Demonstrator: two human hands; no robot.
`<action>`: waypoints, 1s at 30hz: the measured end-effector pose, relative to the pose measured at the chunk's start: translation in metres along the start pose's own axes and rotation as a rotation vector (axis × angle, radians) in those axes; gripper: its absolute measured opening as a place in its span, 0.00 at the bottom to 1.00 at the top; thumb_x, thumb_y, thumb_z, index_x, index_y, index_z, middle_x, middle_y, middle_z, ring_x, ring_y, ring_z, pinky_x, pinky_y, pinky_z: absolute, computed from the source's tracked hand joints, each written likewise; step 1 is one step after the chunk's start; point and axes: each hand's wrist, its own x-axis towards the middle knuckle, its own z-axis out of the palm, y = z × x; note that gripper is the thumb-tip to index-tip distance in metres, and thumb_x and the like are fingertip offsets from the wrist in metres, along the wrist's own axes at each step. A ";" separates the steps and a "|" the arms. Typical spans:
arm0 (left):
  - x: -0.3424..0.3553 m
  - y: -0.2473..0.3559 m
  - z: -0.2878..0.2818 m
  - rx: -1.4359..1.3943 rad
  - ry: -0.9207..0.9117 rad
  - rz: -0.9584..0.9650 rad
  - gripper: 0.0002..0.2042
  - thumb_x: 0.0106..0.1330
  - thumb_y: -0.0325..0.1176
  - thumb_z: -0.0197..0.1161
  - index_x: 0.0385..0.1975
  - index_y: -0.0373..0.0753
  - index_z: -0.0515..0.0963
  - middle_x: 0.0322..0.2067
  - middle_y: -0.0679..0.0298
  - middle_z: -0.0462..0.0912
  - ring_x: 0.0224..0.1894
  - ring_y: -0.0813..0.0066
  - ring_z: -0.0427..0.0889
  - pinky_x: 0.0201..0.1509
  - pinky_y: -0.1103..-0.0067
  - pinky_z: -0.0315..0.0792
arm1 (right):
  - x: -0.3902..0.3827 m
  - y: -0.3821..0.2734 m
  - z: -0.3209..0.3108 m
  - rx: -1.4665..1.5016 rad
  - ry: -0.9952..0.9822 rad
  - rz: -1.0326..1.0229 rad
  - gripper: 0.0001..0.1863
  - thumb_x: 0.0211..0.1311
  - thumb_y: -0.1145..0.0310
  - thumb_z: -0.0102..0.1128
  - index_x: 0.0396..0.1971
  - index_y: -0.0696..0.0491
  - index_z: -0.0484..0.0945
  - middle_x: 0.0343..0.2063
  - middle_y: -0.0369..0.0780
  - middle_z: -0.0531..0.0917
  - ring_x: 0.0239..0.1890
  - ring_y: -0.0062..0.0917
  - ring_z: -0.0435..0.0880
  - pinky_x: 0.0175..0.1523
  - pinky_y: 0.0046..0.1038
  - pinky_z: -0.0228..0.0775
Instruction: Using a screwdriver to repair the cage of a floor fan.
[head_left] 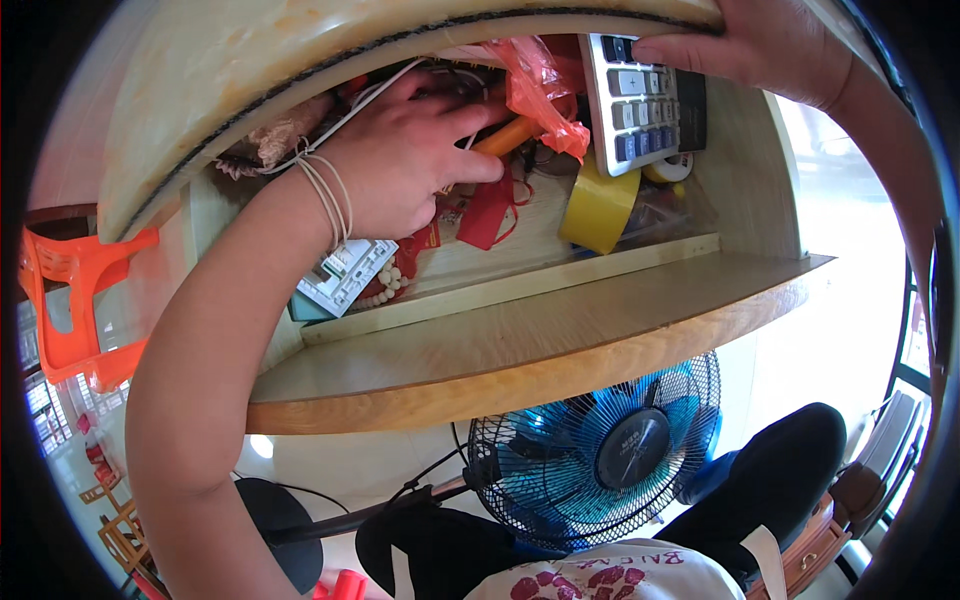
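My left hand (405, 155) reaches into the drawer (510, 335), fingers apart over the clutter, some tips hidden. An orange stick-like item (508, 136) lies by its thumb and forefinger; whether they touch it I cannot tell. Beside it are a crumpled red plastic bag (538, 95) and a red ribbon-like tag (484, 215). My right hand (775, 55) is at the tabletop edge, thumb stretched out across the upper keys of a white calculator (632, 105), other fingers mostly out of view. Below the calculator sits a yellow tape roll (600, 205).
The marbled tabletop (300, 45) overhangs the drawer. A white electrical plate (347, 275) and a bead string (380, 285) lie under my left wrist. Below the drawer front stands a blue-bladed fan (600, 450), between my knees. An orange plastic chair (65, 300) is at the left.
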 end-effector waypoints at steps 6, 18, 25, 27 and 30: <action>-0.002 -0.004 0.004 -0.049 0.040 0.036 0.34 0.45 0.33 0.74 0.57 0.61 0.75 0.66 0.63 0.65 0.64 0.58 0.65 0.69 0.63 0.53 | 0.001 -0.005 0.002 -0.004 -0.003 0.012 0.51 0.53 0.40 0.63 0.69 0.57 0.54 0.63 0.56 0.62 0.65 0.49 0.65 0.68 0.43 0.62; -0.001 0.003 0.000 -0.180 -0.116 0.012 0.37 0.50 0.29 0.70 0.64 0.62 0.69 0.68 0.67 0.63 0.68 0.59 0.62 0.73 0.57 0.46 | 0.004 0.004 0.006 0.013 -0.043 0.039 0.52 0.53 0.38 0.62 0.70 0.55 0.52 0.64 0.55 0.60 0.66 0.49 0.64 0.68 0.45 0.61; -0.001 0.001 -0.009 -0.314 -0.272 0.052 0.27 0.53 0.24 0.65 0.56 0.56 0.77 0.63 0.63 0.71 0.66 0.57 0.65 0.73 0.54 0.47 | 0.008 0.000 -0.001 0.007 -0.107 0.110 0.52 0.52 0.40 0.64 0.69 0.56 0.53 0.65 0.55 0.60 0.66 0.50 0.63 0.68 0.45 0.61; -0.002 0.005 -0.002 -0.333 -0.213 0.071 0.27 0.53 0.24 0.64 0.55 0.55 0.77 0.63 0.62 0.72 0.65 0.56 0.67 0.73 0.53 0.48 | 0.004 0.001 0.000 0.009 -0.122 0.113 0.52 0.52 0.40 0.64 0.69 0.56 0.53 0.65 0.55 0.60 0.66 0.50 0.64 0.68 0.46 0.60; -0.004 0.024 -0.025 -0.292 -0.124 0.087 0.22 0.54 0.23 0.60 0.51 0.47 0.79 0.56 0.61 0.77 0.58 0.56 0.73 0.69 0.54 0.57 | 0.018 -0.017 -0.018 0.014 -0.125 0.150 0.51 0.52 0.40 0.64 0.69 0.57 0.55 0.64 0.55 0.60 0.66 0.51 0.63 0.68 0.46 0.59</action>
